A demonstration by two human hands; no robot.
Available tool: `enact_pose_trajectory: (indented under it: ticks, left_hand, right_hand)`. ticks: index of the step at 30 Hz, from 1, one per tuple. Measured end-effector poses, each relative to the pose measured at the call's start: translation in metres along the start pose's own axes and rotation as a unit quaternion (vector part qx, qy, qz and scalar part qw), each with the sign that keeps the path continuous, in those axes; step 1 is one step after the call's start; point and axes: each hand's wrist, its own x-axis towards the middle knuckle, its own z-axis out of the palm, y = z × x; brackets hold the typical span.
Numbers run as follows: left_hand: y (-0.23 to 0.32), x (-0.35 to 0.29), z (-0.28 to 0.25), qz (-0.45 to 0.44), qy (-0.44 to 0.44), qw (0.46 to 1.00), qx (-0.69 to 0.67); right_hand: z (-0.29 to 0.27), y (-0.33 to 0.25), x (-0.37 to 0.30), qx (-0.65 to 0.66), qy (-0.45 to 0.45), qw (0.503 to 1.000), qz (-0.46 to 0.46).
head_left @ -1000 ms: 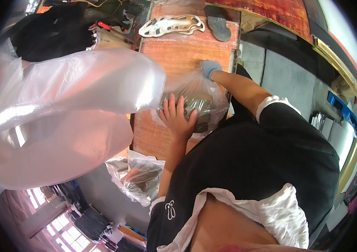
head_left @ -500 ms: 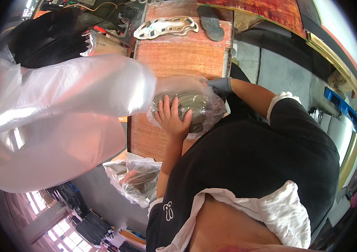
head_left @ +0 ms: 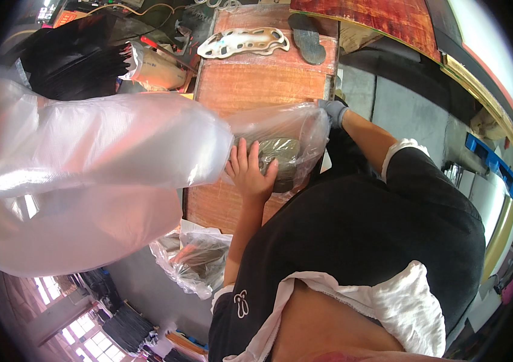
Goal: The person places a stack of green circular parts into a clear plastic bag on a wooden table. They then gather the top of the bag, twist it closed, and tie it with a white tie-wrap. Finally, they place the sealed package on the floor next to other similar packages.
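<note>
A clear plastic bag (head_left: 292, 119) lies on the wooden tabletop (head_left: 262, 84), with an olive-green bundle (head_left: 283, 149) inside it. The bundle's kind is hard to make out through the film. Flat on its left side rests my bare left hand (head_left: 251, 175), fingers stretched out. My right hand (head_left: 333, 113), in a grey glove, is closed at the far right corner of the bag, pulling the film taut; its fingertips are partly hidden. Left of the bag, a large roll of clear plastic film (head_left: 147, 139) reaches almost to my left fingers.
On the far part of the table lie a white cut-out form (head_left: 244, 43) and a dark sole-shaped piece (head_left: 306, 39). Another filled plastic bag (head_left: 193, 259) sits below the table's near left edge. Black sheets (head_left: 66, 60) are heaped at the far left.
My right hand has moved away and to the right, drawing the bag's edge out, so the film now stretches past the bundle. My left hand stays pressed on the bundle.
</note>
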Motion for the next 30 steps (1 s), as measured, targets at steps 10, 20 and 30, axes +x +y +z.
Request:
enact_pose_trajectory:
  ticks: [10,20,30]
  left_hand:
    - [0.000,-0.003,-0.001,-0.018,-0.007,1.000,-0.001]
    - [-0.001,-0.002,0.002,-0.016,0.001,1.000,0.014]
    - [-0.001,0.001,0.001,0.004,0.025,1.000,0.004]
  right_hand:
    - [0.001,-0.060,0.059,-0.271,0.386,0.830,-0.298]
    - [0.229,-0.025,-0.059,-0.498,-0.230,0.742,-0.384]
    - [0.213,0.025,0.063,-0.772,-0.110,0.597,-0.186]
